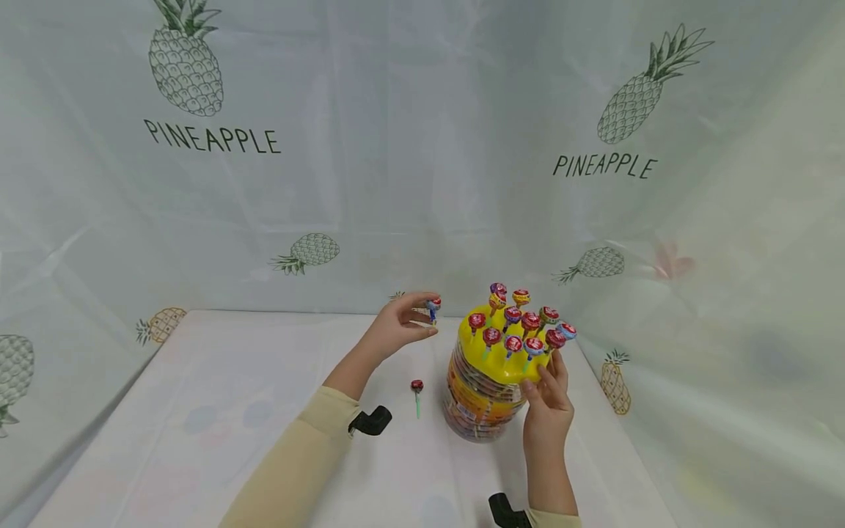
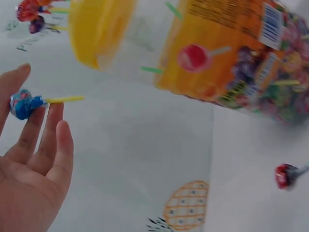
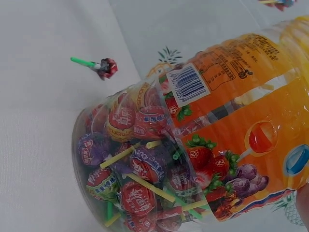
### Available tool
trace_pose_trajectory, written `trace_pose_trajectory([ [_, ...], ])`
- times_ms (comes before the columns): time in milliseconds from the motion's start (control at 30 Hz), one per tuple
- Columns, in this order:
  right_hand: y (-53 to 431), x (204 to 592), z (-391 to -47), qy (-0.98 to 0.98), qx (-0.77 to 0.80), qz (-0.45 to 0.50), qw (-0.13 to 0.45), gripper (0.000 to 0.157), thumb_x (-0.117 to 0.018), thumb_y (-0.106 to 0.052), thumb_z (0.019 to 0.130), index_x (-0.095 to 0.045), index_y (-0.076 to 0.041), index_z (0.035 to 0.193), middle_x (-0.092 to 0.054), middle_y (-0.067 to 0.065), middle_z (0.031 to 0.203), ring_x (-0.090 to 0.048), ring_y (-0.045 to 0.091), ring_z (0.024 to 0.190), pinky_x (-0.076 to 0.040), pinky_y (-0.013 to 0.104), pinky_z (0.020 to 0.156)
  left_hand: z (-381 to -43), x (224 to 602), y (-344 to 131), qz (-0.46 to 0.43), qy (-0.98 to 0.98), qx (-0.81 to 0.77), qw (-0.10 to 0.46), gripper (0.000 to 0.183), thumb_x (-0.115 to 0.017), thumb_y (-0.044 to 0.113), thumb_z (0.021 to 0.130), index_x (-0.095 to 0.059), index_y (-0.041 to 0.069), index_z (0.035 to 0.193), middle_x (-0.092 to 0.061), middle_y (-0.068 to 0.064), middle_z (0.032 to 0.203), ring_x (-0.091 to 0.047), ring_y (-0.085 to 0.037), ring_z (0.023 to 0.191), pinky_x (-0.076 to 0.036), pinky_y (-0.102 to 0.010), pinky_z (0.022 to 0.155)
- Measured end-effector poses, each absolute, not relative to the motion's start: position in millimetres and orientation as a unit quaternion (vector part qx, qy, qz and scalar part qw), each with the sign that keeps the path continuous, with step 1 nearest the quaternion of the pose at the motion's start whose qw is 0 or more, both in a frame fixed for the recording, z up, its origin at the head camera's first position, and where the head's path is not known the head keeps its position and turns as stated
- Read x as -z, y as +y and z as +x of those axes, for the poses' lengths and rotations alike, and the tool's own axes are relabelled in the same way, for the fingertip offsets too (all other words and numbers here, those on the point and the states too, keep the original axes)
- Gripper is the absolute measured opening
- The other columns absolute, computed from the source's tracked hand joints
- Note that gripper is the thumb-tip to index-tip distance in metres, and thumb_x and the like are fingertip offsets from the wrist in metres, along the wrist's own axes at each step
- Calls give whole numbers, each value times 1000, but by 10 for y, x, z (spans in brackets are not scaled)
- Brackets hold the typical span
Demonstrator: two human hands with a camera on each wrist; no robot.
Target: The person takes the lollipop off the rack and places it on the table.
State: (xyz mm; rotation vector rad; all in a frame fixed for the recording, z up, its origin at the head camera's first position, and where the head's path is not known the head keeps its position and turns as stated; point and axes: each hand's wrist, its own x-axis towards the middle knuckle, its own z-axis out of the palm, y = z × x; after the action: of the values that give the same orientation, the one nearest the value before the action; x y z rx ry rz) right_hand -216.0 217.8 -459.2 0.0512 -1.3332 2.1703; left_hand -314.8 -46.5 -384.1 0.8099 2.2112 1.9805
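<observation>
My left hand [image 1: 394, 327] pinches a blue-wrapped lollipop [image 1: 433, 309] between thumb and fingertips, left of a big clear plastic jar [image 1: 478, 411]. In the left wrist view, that lollipop [image 2: 21, 104] has a yellow stick pointing toward the jar. With thumb and fingers at the near right rim, my right hand [image 1: 550, 411] grips the jar's yellow lid [image 1: 495, 370]. Several wrapped lollipops [image 1: 513, 345] stand upright in the lid, heads up. Through the wall in the right wrist view, many more lollipops [image 3: 137, 197] show inside the jar.
A loose red-wrapped lollipop [image 1: 416, 386] with a green stick lies on the white-covered table [image 1: 198, 367], left of the jar. Behind the table hangs a pale curtain [image 1: 409, 147] with pineapple prints. Each wrist wears a black camera mount [image 1: 371, 421].
</observation>
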Motion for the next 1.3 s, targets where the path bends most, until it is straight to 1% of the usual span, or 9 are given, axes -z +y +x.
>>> trace_pose_trajectory([
  [100, 2179, 4594, -2158, -502, -814, 14, 294, 28, -62, 5, 92, -64, 5, 120, -32, 0, 153, -25, 24, 141, -43, 22, 98, -3151, 4000, -499, 225, 721, -654, 40, 55, -73, 2, 87, -56, 16, 137, -55, -12, 127, -63, -24, 101, -54, -36, 85],
  [267, 2176, 4592, -2162, -506, -811, 10, 293, 28, -62, 5, 92, -64, 5, 120, -32, 0, 153, -25, 24, 141, -43, 22, 98, -3161, 4264, -535, 163, 729, -663, 50, 56, -71, -2, 86, -56, 18, 136, -56, -13, 124, -66, -23, 95, -55, -36, 80],
  [500, 2164, 4584, -2162, -506, -812, 7, 291, 30, -62, 5, 92, -63, 5, 121, -32, -1, 153, -25, 23, 141, -42, 22, 99, -3166, 4620, -572, 110, 742, -658, 57, 53, -70, -6, 85, -57, 10, 133, -62, -15, 112, -68, -22, 86, -54, -36, 76],
  [633, 2166, 4588, -2165, -502, -813, 13, 293, 30, -62, 6, 92, -63, 5, 122, -31, 0, 153, -25, 23, 141, -42, 22, 99, -3186, 4834, -593, 98, 741, -662, 61, 52, -70, -9, 83, -59, 8, 130, -63, -15, 105, -67, -20, 79, -54, -34, 71],
  [733, 2167, 4594, -2169, -498, -815, 15, 294, 29, -61, 7, 92, -62, 5, 121, -31, 0, 153, -25, 23, 141, -42, 22, 99, -3197, 4978, -607, 92, 746, -656, 63, 52, -71, -11, 81, -59, 6, 128, -64, -14, 101, -65, -17, 74, -50, -29, 65],
  [833, 2169, 4598, -2174, -501, -814, 16, 294, 29, -61, 6, 92, -62, 5, 121, -31, 0, 153, -25, 23, 141, -42, 23, 99, -3198, 5108, -622, 88, 758, -643, 65, 53, -72, -12, 79, -59, 5, 128, -64, -13, 99, -60, -16, 76, -46, -28, 62],
  [1000, 2169, 4601, -2171, -509, -810, 9, 291, 30, -63, 4, 92, -62, 4, 122, -31, -1, 153, -24, 23, 141, -43, 23, 99, -3182, 5326, -654, 73, 791, -602, 81, 54, -76, -9, 75, -62, 8, 125, -64, -9, 95, -58, -19, 84, -46, -31, 67],
  [1100, 2170, 4605, -2170, -509, -811, 9, 290, 30, -63, 4, 92, -62, 4, 122, -31, -1, 153, -24, 23, 141, -43, 23, 98, -3174, 5418, -664, 70, 809, -577, 89, 55, -79, -7, 72, -64, 9, 122, -63, -7, 91, -57, -20, 81, -46, -32, 68],
  [1300, 2178, 4616, -2178, -508, -810, 13, 294, 30, -62, 4, 92, -62, 4, 122, -31, -1, 153, -25, 23, 141, -43, 23, 98, -3165, 5507, -667, 101, 825, -548, 99, 53, -82, -7, 69, -65, 7, 117, -61, -5, 83, -57, -16, 73, -47, -32, 65],
])
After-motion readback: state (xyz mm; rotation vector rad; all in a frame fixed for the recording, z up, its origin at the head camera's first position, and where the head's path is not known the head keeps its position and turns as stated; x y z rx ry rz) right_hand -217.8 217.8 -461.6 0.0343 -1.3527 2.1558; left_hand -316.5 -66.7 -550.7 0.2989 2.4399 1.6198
